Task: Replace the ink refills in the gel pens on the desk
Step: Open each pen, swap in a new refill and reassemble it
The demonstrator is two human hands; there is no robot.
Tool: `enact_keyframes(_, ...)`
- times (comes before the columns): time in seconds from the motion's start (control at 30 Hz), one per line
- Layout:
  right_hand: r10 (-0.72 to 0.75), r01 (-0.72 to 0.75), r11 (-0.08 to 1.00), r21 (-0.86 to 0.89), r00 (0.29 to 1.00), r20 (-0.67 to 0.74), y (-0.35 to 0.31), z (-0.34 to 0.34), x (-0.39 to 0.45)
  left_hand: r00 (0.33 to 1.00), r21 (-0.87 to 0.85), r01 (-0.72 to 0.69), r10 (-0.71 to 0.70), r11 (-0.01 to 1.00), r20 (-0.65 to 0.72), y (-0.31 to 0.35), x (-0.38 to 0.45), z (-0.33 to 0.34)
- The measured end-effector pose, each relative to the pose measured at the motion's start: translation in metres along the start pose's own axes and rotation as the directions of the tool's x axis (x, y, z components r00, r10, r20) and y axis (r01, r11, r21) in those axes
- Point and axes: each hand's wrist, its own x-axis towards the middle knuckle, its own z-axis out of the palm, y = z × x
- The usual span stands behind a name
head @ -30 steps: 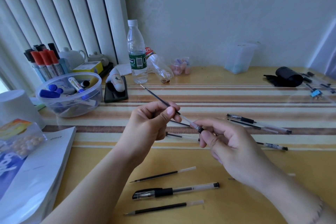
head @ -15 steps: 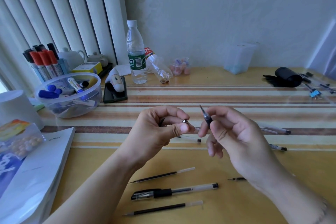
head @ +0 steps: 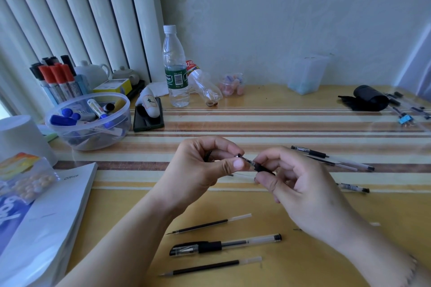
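The left hand [head: 205,168] is curled shut, thumb and forefinger pinching a small metal-tipped nose piece [head: 240,155], and something dark shows inside its fist that I cannot identify. The right hand [head: 300,191] sits just at its three o'clock, fingers narrowed around the black grip end of a pen [head: 263,167], so the two parts meet between the fingertips above the middle of the desk [head: 256,270]. This looks like the step of screwing the tip onto the barrel over a refill, though how far the thread is engaged is too small to tell. The main risk is a crooked start: if the two pieces are not in line, the thread could cross and jam, or the refill point could catch inside the cone. The nose piece is tiny and held only by fingertips, so a slip could drop it, and it might roll off among the clutter. At six o'clock from the hands lie two loose refills [head: 210,223] [head: 210,268] with a capped pen [head: 224,244] between them; more pens [head: 333,158] lie at three o'clock. With old and new refills looking alike, mixing them up seems an easy mistake, and a stray sleeve or wrist could sweep them off the near edge.
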Motion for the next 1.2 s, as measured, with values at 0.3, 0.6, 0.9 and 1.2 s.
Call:
enact_keyframes(0.3, -0.024, 0.024, 1.0, 0.004, 1.0, -0.002, 0.0, 0.0, 0.0, 1.0, -0.013, 0.017, -0.016, 1.0, 0.022, 0.001, 0.0, 0.0)
enact_keyframes(0.6, -0.145, 0.144, 0.921, -0.362, 0.989, 0.024, 0.004, -0.006, -0.003, 0.999, 0.419, -0.052, 0.041, 0.907, 0.035, -0.01, 0.001, 0.004)
enact_keyframes(0.9, -0.085, 0.091, 0.893, -0.441, 0.996, 0.034, 0.001, -0.008, -0.002, 0.995, 0.471, -0.1, 0.089, 0.877, 0.046, -0.011, 0.001, 0.004)
enact_keyframes(1.2, -0.008, 0.032, 0.898, -0.439, 0.998, 0.056, -0.001, -0.009, -0.002, 0.991, 0.499, -0.123, 0.132, 0.858, 0.019, -0.011, 0.002, 0.001)
